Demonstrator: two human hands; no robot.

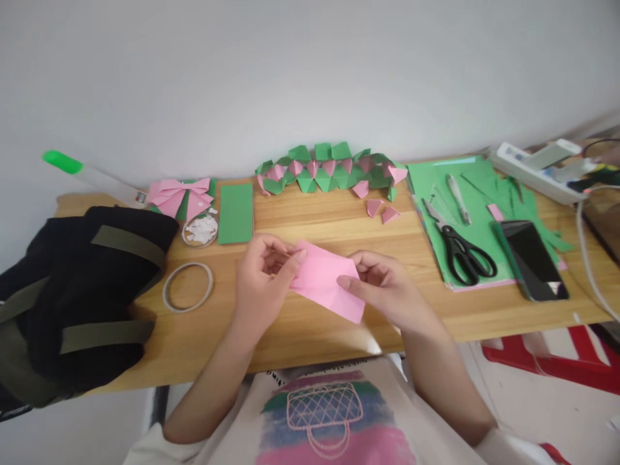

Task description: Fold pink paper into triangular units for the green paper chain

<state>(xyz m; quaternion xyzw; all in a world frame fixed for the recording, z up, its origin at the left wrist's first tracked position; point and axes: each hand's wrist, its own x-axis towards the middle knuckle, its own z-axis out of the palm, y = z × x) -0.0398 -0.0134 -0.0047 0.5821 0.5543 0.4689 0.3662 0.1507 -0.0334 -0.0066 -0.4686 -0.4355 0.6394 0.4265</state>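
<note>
Between my two hands, above the wooden table, is a rectangular piece of pink paper (327, 281), tilted down to the right. My left hand (268, 271) pinches its left end, thumb on top. At the right end my right hand (380, 284) grips the sheet, with the thumb pressed on its face and the other fingers behind it. Beyond my hands lies a chain of folded green and pink paper pieces (312, 169). A few loose folded pink pieces (374, 207) rest by its right end. A stack of green paper rectangles (236, 213) is near my left hand.
At left are a black bag (92, 278), a tape roll (188, 288), a dish of white scraps (201, 229) and a pink paper bow (181, 196). At right, scissors (460, 248) and a craft knife (458, 199) lie on green sheets (426, 187), beside a phone (533, 258) and power strip (537, 173).
</note>
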